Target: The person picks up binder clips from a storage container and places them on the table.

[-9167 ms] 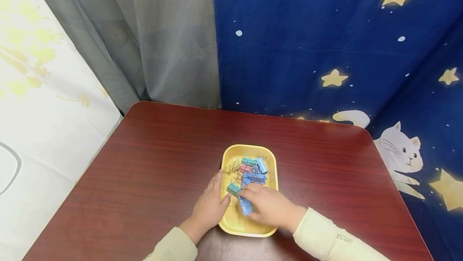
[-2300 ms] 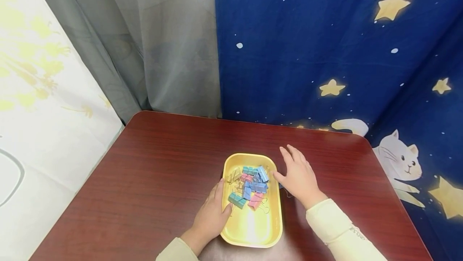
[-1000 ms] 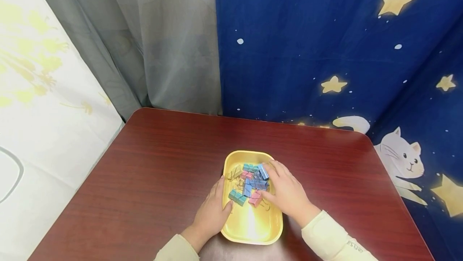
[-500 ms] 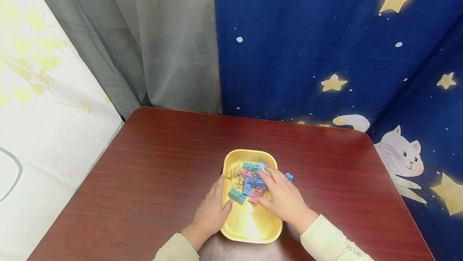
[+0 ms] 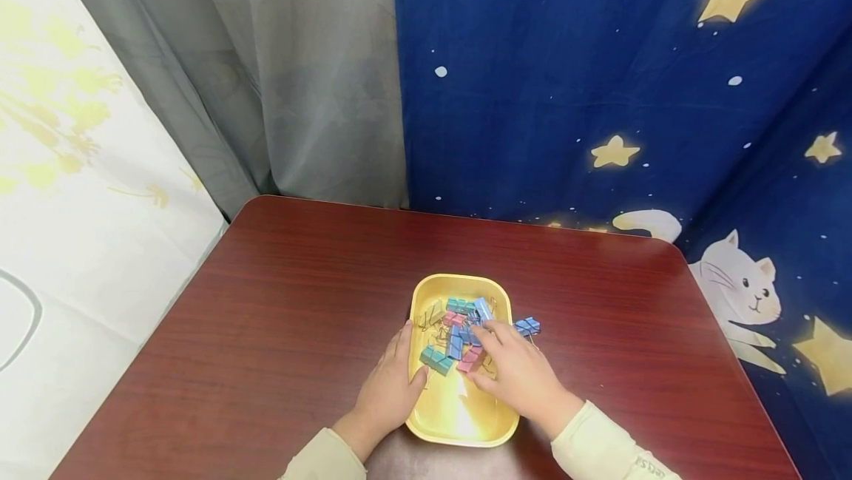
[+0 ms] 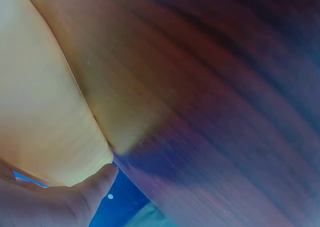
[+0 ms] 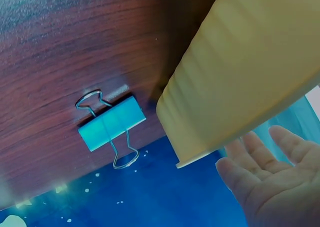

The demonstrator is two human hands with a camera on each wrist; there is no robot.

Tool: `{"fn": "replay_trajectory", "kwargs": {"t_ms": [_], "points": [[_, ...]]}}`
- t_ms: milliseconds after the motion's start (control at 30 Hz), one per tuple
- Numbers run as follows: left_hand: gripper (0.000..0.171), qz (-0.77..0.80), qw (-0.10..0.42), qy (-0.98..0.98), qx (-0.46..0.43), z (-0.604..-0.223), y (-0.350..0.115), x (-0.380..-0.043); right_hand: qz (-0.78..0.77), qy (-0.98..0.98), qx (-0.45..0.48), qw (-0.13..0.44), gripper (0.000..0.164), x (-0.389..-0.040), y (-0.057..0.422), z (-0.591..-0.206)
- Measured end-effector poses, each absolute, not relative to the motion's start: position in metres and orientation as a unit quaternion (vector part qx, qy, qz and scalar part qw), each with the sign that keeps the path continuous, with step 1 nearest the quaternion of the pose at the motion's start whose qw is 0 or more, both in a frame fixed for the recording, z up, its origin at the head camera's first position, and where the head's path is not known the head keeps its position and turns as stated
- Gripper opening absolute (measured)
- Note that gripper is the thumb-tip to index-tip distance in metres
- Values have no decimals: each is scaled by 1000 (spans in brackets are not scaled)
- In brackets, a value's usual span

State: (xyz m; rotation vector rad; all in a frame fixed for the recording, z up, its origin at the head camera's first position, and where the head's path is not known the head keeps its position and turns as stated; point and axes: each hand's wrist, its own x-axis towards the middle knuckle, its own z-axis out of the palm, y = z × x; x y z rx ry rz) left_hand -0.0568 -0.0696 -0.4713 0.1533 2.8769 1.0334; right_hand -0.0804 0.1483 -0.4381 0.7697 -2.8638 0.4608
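My left hand [image 5: 388, 390] rests with straight fingers against the tray [image 5: 466, 413], and my right hand [image 5: 521, 374] is above it, fingers apart and loosely bent near the pink clip [image 5: 469, 359] inside, though I cannot tell if they touch it. One blue clip [image 5: 528, 326] lies on the table [image 5: 319, 288], beside the tray.
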Motion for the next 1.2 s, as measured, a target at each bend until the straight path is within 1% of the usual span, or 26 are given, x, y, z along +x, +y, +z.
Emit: {"fn": "replay_trajectory", "kwargs": {"t_ms": [167, 400, 600, 767, 967, 1200], "points": [[75, 336, 41, 940, 51, -471, -70, -57, 144, -948, 274, 77, 58, -79, 148, -441], [76, 336, 41, 940, 50, -471, -70, -56, 137, -947, 281, 79, 57, -77, 146, -444], [76, 338, 40, 939, 53, -470, -71, -56, 134, -943, 291, 89, 49, -78, 143, -444], [76, 342, 37, 937, 54, -469, -71, -56, 130, -942, 296, 94, 49, -79, 142, -445], [75, 343, 39, 937, 51, -470, -71, -57, 117, -937, 307, 116, 47, -79, 140, -447], [76, 340, 36, 938, 53, -471, -71, -57, 110, -942, 304, 93, 45, -78, 137, -446]]}}
